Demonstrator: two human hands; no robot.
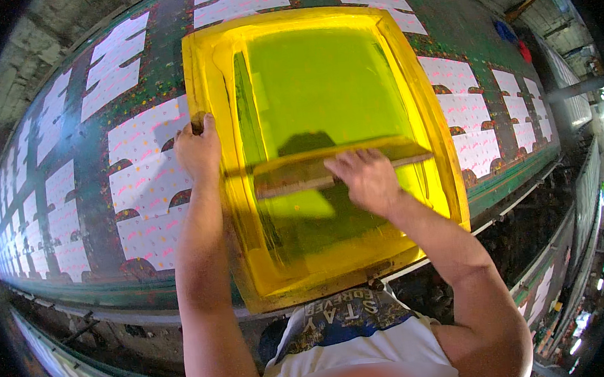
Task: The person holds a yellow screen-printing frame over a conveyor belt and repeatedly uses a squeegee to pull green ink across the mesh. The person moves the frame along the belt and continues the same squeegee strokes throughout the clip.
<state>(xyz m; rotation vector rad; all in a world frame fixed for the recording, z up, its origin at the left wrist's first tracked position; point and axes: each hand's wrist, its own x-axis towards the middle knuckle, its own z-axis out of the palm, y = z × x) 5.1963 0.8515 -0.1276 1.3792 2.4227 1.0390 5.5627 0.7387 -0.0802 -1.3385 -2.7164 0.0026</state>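
Observation:
A large screen-printing frame (446,143), stained yellow, lies across the long table in front of me. Its mesh (322,82) looks yellow-green, with bright yellow ink along the inner borders. My left hand (199,150) is closed on the frame's left side, beside a small dark piece at the edge. In my right hand (370,180) is a wide wooden squeegee (291,177), gripped near its middle and spanning most of the mesh. The squeegee is tilted; its contact with the mesh is hard to make out. A dark shadow falls on the mesh around it.
White cut fabric pieces (147,150) with small pink prints lie in rows on the dark green table (97,168), left, right and beyond the frame. A rail (506,209) follows the near table edge. Another table (69,366) with pale pieces stands at lower left.

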